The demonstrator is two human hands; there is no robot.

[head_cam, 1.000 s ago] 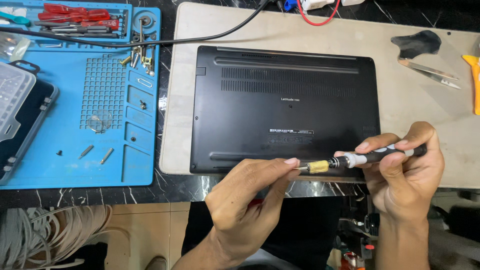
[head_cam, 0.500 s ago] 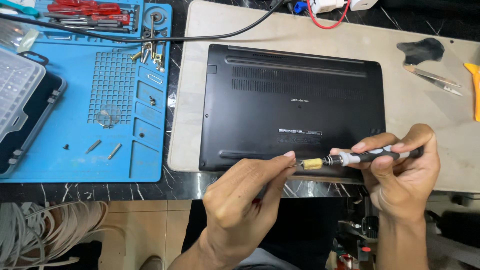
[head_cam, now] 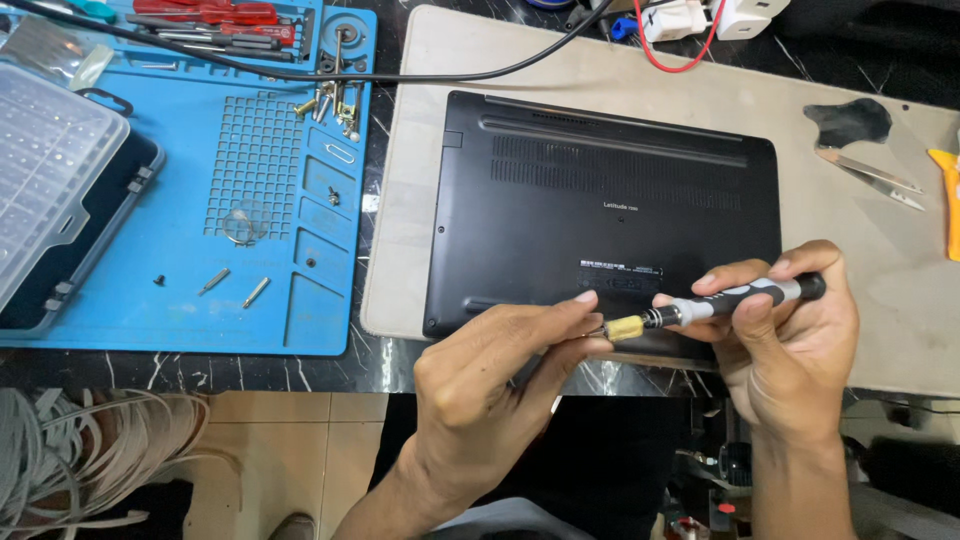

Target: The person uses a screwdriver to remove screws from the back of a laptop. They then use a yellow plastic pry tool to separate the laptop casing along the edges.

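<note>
A black laptop (head_cam: pixel 610 200) lies bottom side up on a beige mat (head_cam: pixel 420 180). My right hand (head_cam: pixel 790 350) grips a small grey and black screwdriver (head_cam: pixel 735 298) held sideways over the laptop's near edge. The driver's yellow collar (head_cam: pixel 625 326) points left. My left hand (head_cam: pixel 490 385) pinches the bit end at that collar with fingertips and thumb. The bit tip itself is hidden by my fingers.
A blue work mat (head_cam: pixel 250 180) at left holds loose screws (head_cam: pixel 325 100), two bits (head_cam: pixel 235 285), red-handled tools (head_cam: pixel 225 12) and a clear parts case (head_cam: pixel 50 190). A black cable (head_cam: pixel 330 72) crosses it. Tweezers (head_cam: pixel 865 178), a black pick (head_cam: pixel 850 120) and a yellow tool (head_cam: pixel 947 195) lie at right.
The view has shifted slightly, so the laptop and mats sit further right in frame. Both hands keep the same hold on the screwdriver and its bit end.
</note>
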